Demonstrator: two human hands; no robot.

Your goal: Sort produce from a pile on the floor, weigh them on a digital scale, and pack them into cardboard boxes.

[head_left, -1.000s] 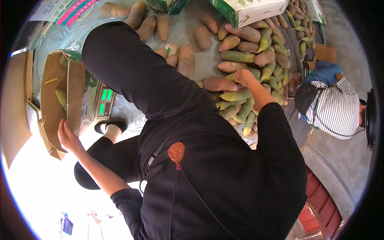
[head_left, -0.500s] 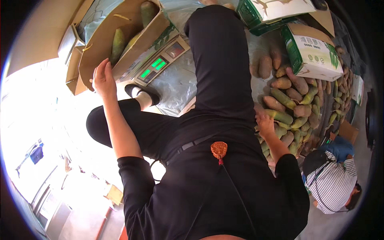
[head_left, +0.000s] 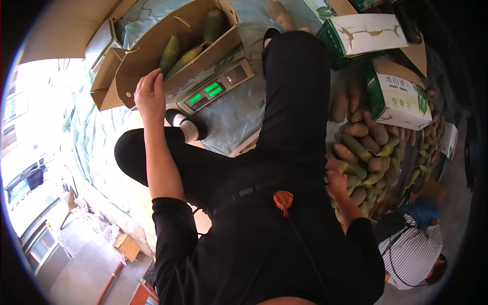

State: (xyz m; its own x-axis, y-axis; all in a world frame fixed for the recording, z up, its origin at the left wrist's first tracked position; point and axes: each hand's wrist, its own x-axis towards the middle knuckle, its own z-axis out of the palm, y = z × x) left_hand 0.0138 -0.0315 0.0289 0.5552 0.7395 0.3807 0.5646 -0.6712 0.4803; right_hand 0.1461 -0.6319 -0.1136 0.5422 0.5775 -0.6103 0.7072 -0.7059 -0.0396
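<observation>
At the near side of an open cardboard box (head_left: 203,63), my left hand (head_left: 151,96) has its fingers over the rim, slightly bent and holding nothing I can see. Inside the box lie several large green radishes (head_left: 170,53). The box rests on a scale (head_left: 216,89) with a lit green display. To my right, beside my thigh, my right hand (head_left: 336,183) reaches into a heap of green and soil-brown radishes (head_left: 378,163). Its fingers curl against a radish (head_left: 333,163) at the heap's near left side; my leg hides part of them.
White-and-green cartons (head_left: 399,96) stand behind the heap, another (head_left: 371,33) farther back. Plastic sheeting (head_left: 229,122) covers the floor around the scale. A person in a striped shirt (head_left: 414,256) bends at the lower right. A loose radish (head_left: 279,15) lies beyond my knee.
The whole view has shifted, showing more of the box and the floor at left. My left hand stays at the box rim, its fingers closer together. My right hand has moved slightly nearer to me.
</observation>
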